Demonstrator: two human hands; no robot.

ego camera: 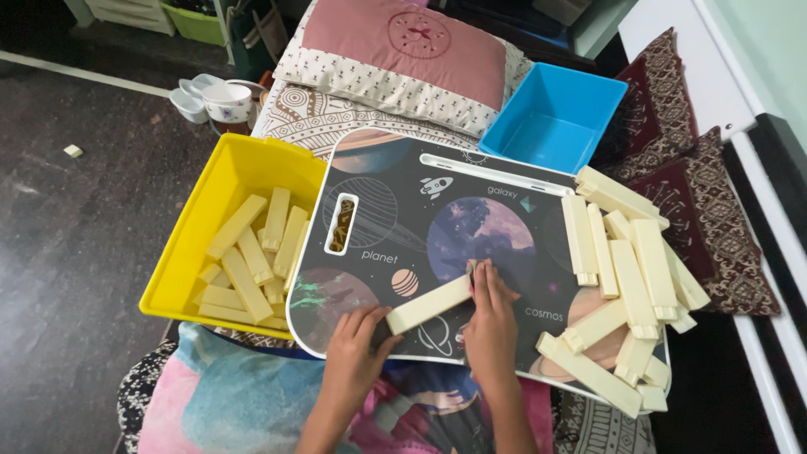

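Observation:
A cream wooden block (429, 304) lies slanted on a dark lap tray (395, 219) printed with planets. My left hand (357, 340) touches the block's lower left end with its fingertips. At the block's upper right end my right hand (490, 315) presses with its fingers. Both hands hold the block between them, just above or on the tray surface. A loose pile of the same cream blocks (626, 282) covers the tray's right side.
A yellow bin (181, 252) with several cream blocks stands left of the tray. A blue bin (555, 118), with nothing in it, sits behind the tray. Pink pillow (403, 46) at the back, maroon cushions (698, 193) at right, dark floor at left.

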